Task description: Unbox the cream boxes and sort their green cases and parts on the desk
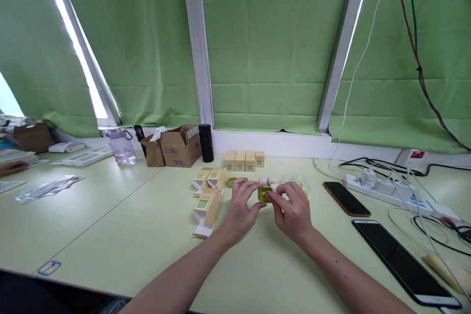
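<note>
My left hand point(242, 207) pinches a small green container point(262, 195) between thumb and fingers, its hollow side facing me. The fingers of my right hand point(292, 210) are closed and reach into the container; what they hold, if anything, is too small to name. Behind my left hand lies another green piece point(231, 182), partly hidden. Small pale pink pieces point(271, 181) sit just beyond the container. Clear round plastic pieces point(294, 178) lie behind my right hand. To the left are opened beige cartons point(208, 210) with green squares on them.
Closed small beige boxes point(240, 161) stand in a row at the back. Cardboard boxes point(181, 147), a black cylinder point(206, 143) and a purple bottle point(120, 146) are left of them. On the right lie a phone point(346, 198), a tablet point(405, 260) and a power strip point(393, 191) with cables.
</note>
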Available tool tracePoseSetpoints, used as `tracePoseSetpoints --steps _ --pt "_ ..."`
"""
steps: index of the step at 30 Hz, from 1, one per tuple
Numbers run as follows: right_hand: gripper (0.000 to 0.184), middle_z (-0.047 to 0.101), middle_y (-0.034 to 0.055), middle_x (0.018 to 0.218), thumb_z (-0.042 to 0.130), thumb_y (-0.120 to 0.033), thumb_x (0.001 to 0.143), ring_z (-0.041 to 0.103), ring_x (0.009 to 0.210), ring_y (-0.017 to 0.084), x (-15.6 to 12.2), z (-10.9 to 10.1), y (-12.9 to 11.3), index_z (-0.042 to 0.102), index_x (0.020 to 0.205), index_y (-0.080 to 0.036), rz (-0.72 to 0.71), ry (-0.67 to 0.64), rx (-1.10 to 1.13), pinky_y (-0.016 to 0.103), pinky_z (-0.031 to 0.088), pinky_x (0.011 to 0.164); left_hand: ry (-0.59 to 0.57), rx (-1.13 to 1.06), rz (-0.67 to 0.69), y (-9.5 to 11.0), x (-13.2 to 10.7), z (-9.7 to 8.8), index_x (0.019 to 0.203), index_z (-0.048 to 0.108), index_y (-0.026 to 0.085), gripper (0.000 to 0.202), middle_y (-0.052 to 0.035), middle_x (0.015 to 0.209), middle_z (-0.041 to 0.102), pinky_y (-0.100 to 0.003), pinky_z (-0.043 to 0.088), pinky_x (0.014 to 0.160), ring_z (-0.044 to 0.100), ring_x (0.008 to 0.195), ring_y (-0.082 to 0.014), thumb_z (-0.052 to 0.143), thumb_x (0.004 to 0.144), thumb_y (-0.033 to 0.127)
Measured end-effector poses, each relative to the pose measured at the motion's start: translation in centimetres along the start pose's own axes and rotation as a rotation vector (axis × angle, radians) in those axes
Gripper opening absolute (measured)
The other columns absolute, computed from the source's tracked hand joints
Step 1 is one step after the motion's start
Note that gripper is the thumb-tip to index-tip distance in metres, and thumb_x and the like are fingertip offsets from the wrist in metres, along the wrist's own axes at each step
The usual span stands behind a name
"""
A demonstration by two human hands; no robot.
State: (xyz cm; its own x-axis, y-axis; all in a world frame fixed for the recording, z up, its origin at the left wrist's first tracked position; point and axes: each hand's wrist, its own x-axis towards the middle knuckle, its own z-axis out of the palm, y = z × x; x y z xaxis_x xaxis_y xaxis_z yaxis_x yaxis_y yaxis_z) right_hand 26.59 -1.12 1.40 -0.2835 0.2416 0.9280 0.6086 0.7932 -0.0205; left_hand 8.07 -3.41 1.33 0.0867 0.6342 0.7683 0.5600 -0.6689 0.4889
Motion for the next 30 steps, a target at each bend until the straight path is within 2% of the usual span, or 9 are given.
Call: tracePoseSetpoints --steps 6,13,30 --pt "0.027 0.059 0.0066 0.084 0.059 -0.009 0.091 0.049 0.079 0.023 0.03 0.04 -0.21 0.074 0.102 -0.028 -0.010 -0.037 -0.070 0.037 0.039 0.065 0.006 0.054 0.106 -0.18 -0.23 0.13 0.126 0.067 0.027 0.046 -0.0083 0.118 0.070 -0.052 0.049 0.100 0.051 0.116 -0.0309 0.077 0.083 0.014" --pt "0.023 0.059 0.0064 0.084 0.058 -0.009 0.092 0.050 0.080 0.023 0.11 0.15 -0.55 0.072 0.097 -0.027 0.006 -0.035 -0.072 0.038 0.042 0.067 -0.010 0.095 0.164 -0.12 -0.31 0.02 0.127 0.065 0.025 0.043 -0.0086 0.121 0.069 -0.051 0.049 0.100 0.050 0.116 -0.0301 0.072 0.087 0.011" --pt "0.018 0.059 0.0049 0.081 0.059 -0.005 0.091 0.048 0.080 0.020 0.34 0.29 -0.77 0.068 0.087 -0.020 0.017 -0.003 -0.015 0.035 0.036 0.067 0.023 0.173 0.208 0.06 -0.26 0.08 0.127 0.066 0.023 0.040 -0.0097 0.118 0.070 -0.051 0.052 0.096 0.053 0.114 -0.0299 0.070 0.088 0.011"
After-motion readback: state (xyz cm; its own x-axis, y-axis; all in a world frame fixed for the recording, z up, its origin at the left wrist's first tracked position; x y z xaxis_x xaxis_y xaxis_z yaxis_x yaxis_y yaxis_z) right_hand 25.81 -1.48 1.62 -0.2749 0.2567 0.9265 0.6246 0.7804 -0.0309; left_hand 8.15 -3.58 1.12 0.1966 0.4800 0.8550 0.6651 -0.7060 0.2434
